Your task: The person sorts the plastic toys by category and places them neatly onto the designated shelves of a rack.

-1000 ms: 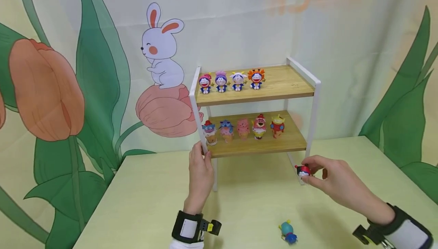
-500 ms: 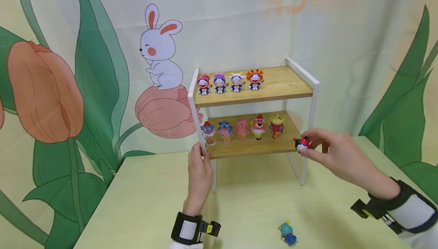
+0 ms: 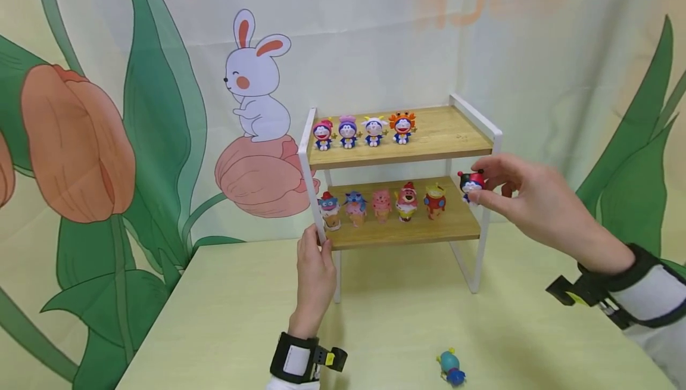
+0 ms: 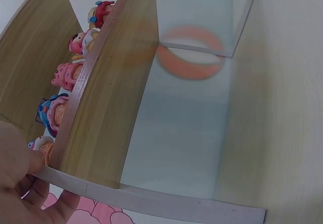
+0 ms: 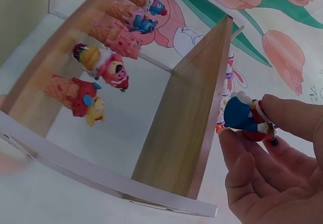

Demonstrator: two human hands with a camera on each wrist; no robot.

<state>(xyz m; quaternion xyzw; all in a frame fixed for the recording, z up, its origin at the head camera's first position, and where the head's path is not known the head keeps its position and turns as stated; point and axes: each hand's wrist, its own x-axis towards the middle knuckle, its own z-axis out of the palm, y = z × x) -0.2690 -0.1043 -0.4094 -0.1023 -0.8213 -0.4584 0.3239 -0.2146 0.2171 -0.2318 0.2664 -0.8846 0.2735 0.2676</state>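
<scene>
Between thumb and fingers my right hand (image 3: 541,202) pinches a small figurine (image 3: 471,186) with a red and black jester hat, beside the right post of a two-tier shelf (image 3: 429,150). In the right wrist view the figurine (image 5: 245,115) shows its blue body and white feet. My left hand (image 3: 316,277) grips the shelf's left post at the lower board; in the left wrist view its fingers curl round the white frame (image 4: 151,199). Several blue figurines in animal hats, one a crab-hat figurine (image 3: 402,128), stand in a row on the upper board.
The lower board holds a row of ice-cream-cone figurines (image 3: 382,205). A teal and blue figurine (image 3: 452,368) lies on the pale green table (image 3: 241,312) near the front. Behind the shelf hangs a printed backdrop (image 3: 364,33) with a rabbit and tulips.
My right hand has risen with the jester-hat figurine from near the shelf's right foot to just under the upper board's height. My left hand stays on the left post.
</scene>
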